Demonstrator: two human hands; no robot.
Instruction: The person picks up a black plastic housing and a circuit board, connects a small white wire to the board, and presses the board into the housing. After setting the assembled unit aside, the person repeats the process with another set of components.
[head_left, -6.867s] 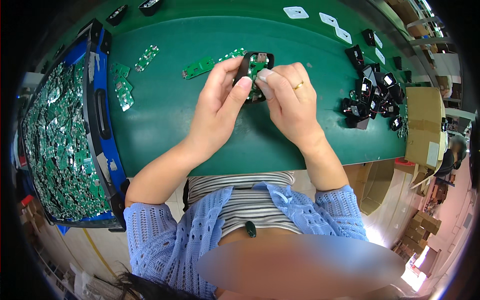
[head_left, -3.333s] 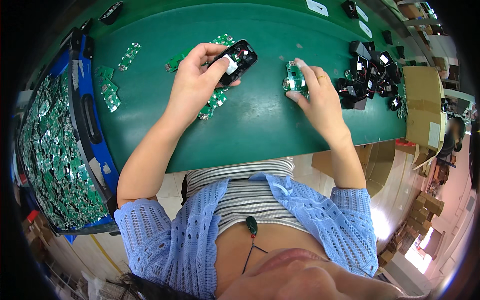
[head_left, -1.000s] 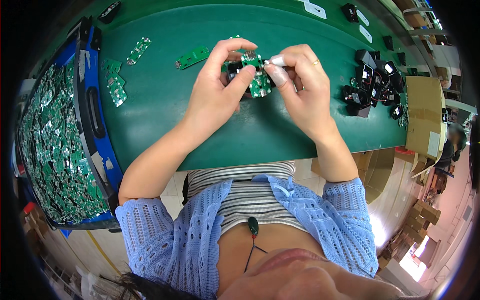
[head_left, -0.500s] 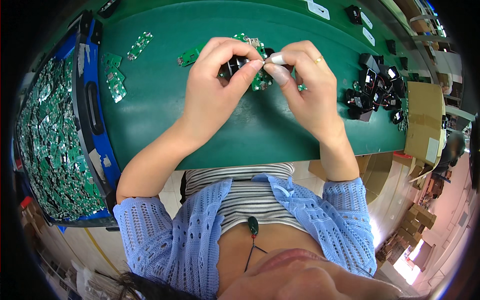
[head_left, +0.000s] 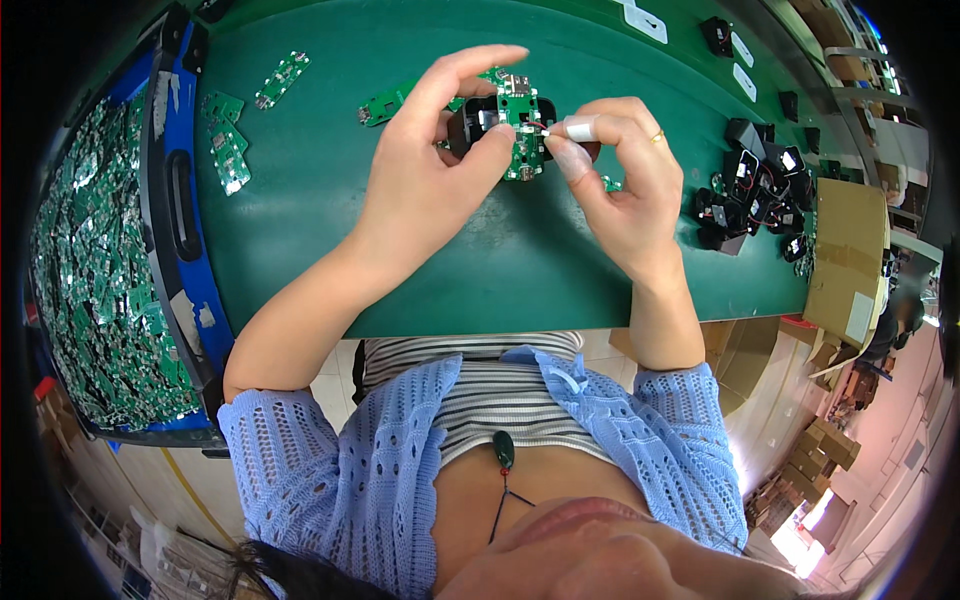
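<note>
right fingers (head_left: 573,158) farther right, tight on wire (head_left: 537,126), left fingers (head_left: 490,152) round board (head_left: 525,157), green tabletop (head_left: 500,290)

This can be told to be a workshop or a factory room where electric parts are handled. A long green table (head_left: 400,280) is used for the work, and a single board (head_left: 519,108) is held over it. On the left, a big blue and black bin (head_left: 203,292) is filled with lots of little green boards (head_left: 105,280). On the right, black cases (head_left: 757,185) with wires are piled up. Farther back, brown boxes (head_left: 817,455) are stacked, and another person (head_left: 892,335) can be seen.
</note>
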